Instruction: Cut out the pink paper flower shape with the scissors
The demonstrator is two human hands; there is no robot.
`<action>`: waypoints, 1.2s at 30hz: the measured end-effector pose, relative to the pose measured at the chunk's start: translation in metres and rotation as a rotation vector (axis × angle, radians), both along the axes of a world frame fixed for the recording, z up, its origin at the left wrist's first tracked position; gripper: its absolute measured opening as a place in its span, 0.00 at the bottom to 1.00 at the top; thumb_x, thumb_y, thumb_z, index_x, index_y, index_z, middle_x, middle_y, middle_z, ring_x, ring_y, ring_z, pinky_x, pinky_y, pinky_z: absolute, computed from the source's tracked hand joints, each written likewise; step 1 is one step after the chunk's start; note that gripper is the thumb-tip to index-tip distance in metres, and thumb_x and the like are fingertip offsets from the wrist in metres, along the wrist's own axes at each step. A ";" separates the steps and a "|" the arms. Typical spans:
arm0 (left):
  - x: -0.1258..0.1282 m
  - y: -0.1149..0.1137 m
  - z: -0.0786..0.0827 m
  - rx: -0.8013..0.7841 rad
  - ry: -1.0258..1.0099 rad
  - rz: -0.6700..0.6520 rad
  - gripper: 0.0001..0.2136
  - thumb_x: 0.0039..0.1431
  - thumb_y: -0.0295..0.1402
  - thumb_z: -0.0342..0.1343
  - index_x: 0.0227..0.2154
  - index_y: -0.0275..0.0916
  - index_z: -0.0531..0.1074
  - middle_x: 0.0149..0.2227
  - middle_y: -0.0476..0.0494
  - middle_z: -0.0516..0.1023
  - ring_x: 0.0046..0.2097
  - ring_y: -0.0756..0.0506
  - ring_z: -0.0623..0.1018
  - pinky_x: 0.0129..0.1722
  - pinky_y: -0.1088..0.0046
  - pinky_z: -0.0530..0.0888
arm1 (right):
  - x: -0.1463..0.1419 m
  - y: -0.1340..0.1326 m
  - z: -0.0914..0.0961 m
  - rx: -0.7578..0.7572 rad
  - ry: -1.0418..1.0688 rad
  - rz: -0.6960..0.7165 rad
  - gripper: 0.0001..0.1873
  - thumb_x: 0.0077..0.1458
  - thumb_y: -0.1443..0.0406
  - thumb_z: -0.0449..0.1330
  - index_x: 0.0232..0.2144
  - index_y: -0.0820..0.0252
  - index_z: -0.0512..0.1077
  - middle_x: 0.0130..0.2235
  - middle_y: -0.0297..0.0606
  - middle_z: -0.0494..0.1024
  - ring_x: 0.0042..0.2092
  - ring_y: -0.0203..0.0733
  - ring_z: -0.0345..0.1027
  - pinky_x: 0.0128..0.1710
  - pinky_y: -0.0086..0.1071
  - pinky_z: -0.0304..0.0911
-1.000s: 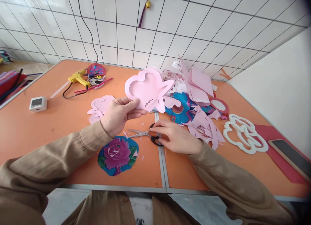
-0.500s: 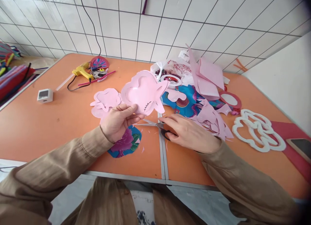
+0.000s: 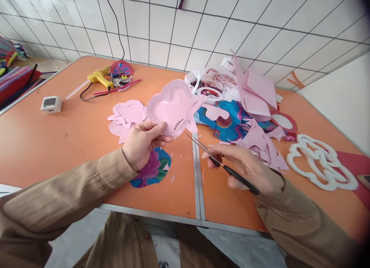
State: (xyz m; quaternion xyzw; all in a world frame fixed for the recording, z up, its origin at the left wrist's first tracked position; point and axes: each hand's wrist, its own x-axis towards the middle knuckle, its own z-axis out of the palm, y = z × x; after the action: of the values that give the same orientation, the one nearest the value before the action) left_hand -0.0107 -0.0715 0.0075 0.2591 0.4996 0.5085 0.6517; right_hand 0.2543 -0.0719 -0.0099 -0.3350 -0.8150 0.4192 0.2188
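My left hand [image 3: 143, 142] pinches the lower edge of a pink lobed paper cutout [image 3: 173, 106] and holds it tilted above the orange table [image 3: 58, 144]. My right hand [image 3: 245, 167] grips black-handled scissors [image 3: 214, 160], lifted off the table, their closed blades pointing up-left toward the cutout's bottom edge. Under my left wrist lies a round printed rose piece [image 3: 153, 169]. More pink cutouts [image 3: 127, 115] lie just left of the held one.
A heap of pink scraps [image 3: 257, 140], blue printed fabric [image 3: 228, 125] and a plastic bag [image 3: 211, 83] lies at centre right. White foam outlines [image 3: 318, 162] sit at right. A yellow glue gun [image 3: 100, 78] and a small white box [image 3: 51, 104] are at left. A tiled wall runs behind.
My right hand has picked the scissors up from the table and raised their tips toward the pink cutout. The left hand holds the cutout much as before; the view has shifted slightly.
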 end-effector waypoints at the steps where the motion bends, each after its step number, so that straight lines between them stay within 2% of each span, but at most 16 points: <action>1: 0.000 0.000 -0.001 0.004 0.007 0.001 0.13 0.62 0.25 0.58 0.22 0.31 0.74 0.18 0.44 0.77 0.19 0.54 0.76 0.23 0.83 0.72 | -0.001 -0.002 -0.003 -0.025 0.002 -0.006 0.30 0.52 0.39 0.59 0.45 0.53 0.76 0.32 0.40 0.76 0.32 0.44 0.70 0.32 0.38 0.69; 5: 0.000 -0.002 -0.003 0.032 0.007 -0.017 0.11 0.60 0.26 0.61 0.21 0.32 0.74 0.18 0.45 0.77 0.20 0.54 0.75 0.22 0.83 0.71 | -0.004 -0.005 -0.010 -0.047 -0.008 0.014 0.27 0.55 0.43 0.60 0.45 0.56 0.77 0.31 0.41 0.76 0.31 0.43 0.69 0.29 0.35 0.64; 13: 0.000 -0.002 -0.002 0.051 0.012 -0.039 0.12 0.59 0.26 0.61 0.20 0.33 0.73 0.17 0.46 0.75 0.19 0.54 0.73 0.20 0.83 0.68 | -0.007 -0.005 -0.013 0.120 -0.094 -0.040 0.22 0.53 0.47 0.62 0.41 0.57 0.76 0.27 0.34 0.72 0.27 0.37 0.62 0.27 0.32 0.58; 17: 0.000 -0.001 -0.003 0.051 0.035 -0.045 0.13 0.59 0.25 0.61 0.18 0.33 0.73 0.16 0.46 0.75 0.17 0.55 0.70 0.18 0.83 0.66 | -0.009 -0.006 -0.009 0.188 -0.116 -0.069 0.20 0.51 0.52 0.65 0.42 0.56 0.75 0.28 0.34 0.75 0.27 0.38 0.63 0.28 0.33 0.61; 24: -0.001 -0.001 -0.003 0.068 0.070 -0.066 0.15 0.60 0.26 0.61 0.17 0.34 0.72 0.15 0.46 0.73 0.15 0.55 0.69 0.16 0.84 0.64 | -0.018 -0.009 0.006 0.273 -0.143 -0.054 0.13 0.52 0.59 0.65 0.40 0.54 0.74 0.27 0.33 0.75 0.27 0.37 0.64 0.27 0.32 0.62; 31: 0.000 -0.002 -0.004 0.056 0.056 -0.111 0.14 0.57 0.29 0.65 0.17 0.33 0.72 0.15 0.46 0.74 0.15 0.56 0.69 0.16 0.84 0.65 | -0.019 -0.012 0.000 0.341 -0.109 -0.072 0.17 0.51 0.59 0.67 0.44 0.53 0.75 0.31 0.34 0.77 0.30 0.39 0.69 0.30 0.33 0.66; 36: 0.004 -0.004 -0.005 0.036 -0.015 -0.101 0.14 0.61 0.24 0.59 0.18 0.32 0.74 0.16 0.46 0.75 0.17 0.54 0.73 0.17 0.84 0.68 | -0.025 -0.016 -0.001 0.409 -0.178 -0.096 0.18 0.52 0.61 0.66 0.46 0.54 0.75 0.32 0.35 0.78 0.33 0.41 0.73 0.35 0.35 0.69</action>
State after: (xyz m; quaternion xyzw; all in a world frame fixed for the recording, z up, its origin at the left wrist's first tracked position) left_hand -0.0064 -0.0756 0.0022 0.2918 0.4721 0.4858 0.6753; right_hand 0.2298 -0.0877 -0.0112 -0.3579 -0.8821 0.2031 0.2291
